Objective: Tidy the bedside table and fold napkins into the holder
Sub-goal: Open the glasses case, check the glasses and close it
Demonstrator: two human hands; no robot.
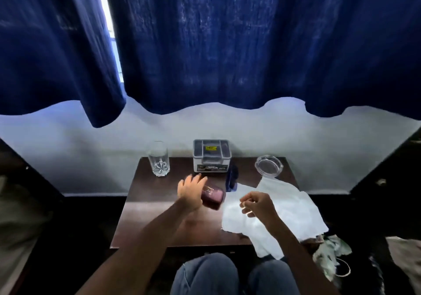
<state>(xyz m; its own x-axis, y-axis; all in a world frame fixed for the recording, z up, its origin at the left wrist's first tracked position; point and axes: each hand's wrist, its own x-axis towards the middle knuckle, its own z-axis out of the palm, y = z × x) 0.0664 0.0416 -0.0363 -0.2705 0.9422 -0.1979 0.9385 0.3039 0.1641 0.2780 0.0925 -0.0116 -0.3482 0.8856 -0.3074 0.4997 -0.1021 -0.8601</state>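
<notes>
Loosely strewn napkins on a bedside table

Crumpled white napkins (287,212) across the right half of the dark wooden table (157,205), overhanging its near edge. Just above them, right hand (258,204) curled into a loose fist. Just left of the sheets, a maroon case (214,195) on the tabletop, with left hand (190,193) over its near-left end, fanned wide and motion-blurred; impossible to tell whether gripping or merely touching. Upright at the napkins' far left corner, a small dark blue object (232,178), too dim to make out, just in front of a clear lidded plastic box (211,155) with a yellow label. Along the far edge, a drinking glass (158,159) left of the box and a glass ashtray (268,166) to its right, just beyond the napkins' far tip. Behind, a pale wall (68,146) under deep blue curtains (227,43). At the bottom, knees in blue jeans (205,274).
</notes>
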